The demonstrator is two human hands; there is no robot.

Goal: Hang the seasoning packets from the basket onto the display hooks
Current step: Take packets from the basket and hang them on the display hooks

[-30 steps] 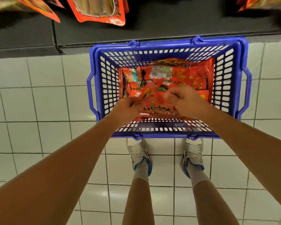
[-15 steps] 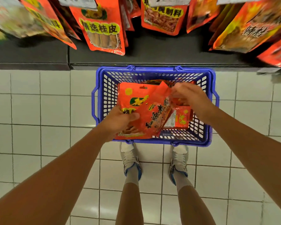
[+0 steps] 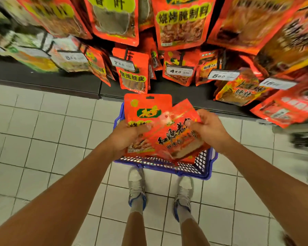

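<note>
Centre frame, above the blue basket (image 3: 205,172): left hand (image 3: 127,137) grips an upright red seasoning packet (image 3: 146,110); right hand (image 3: 209,130) pinches a tilted second packet (image 3: 178,137) overlapping it. Hanging packets (image 3: 181,23) fill the upper frame.

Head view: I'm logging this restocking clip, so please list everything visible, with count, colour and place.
Held seasoning packets: at least two, red-orange, fanned above the basket.
Basket: one, blue, on the floor by the shelf base.
Hanging packets: many, mostly red-orange, on the display above.
Price tags: several, white, at the hooks' fronts.
Floor tiles: white.
Shoes: two, white and blue.
Left hand: grips the packets.
Right hand: pinches the front packet.
</note>
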